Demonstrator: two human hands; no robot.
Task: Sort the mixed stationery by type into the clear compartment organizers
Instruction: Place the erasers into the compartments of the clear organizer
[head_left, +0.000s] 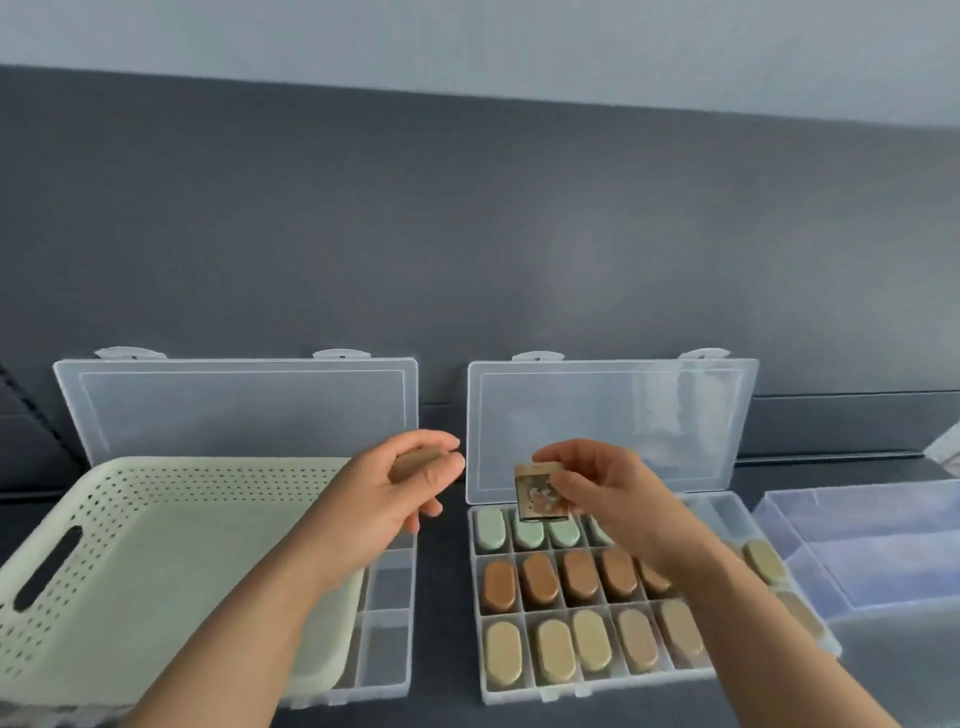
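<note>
- Fingers (556, 453) and thumb of the right hand (608, 493) pinch a small square printed block (536, 492) by its top and side edges. They hold it upright over the far row of the right organizer (613, 683).
- Curled fingers of the left hand (384, 493) hold a tan oval block (415, 461) in the air, above the far right corner of the left organizer (387, 587).
- Both pieces look like erasers, so probably light, stiff and matt. A pinch across the narrow edges should hold without slipping.
- The right organizer's lid (613, 426) stands open. Pale green ovals fill the far row, brown ovals the middle and beige ovals the near row, one to a cell. The right forearm hides some cells.
- A pale green perforated basket (208, 483) sits on the left organizer and covers most of it. Nothing shows in the basket or in the uncovered cells.
- A clear bin (883, 571) with larger compartments stands to the right. I cannot tell what it holds.
</note>
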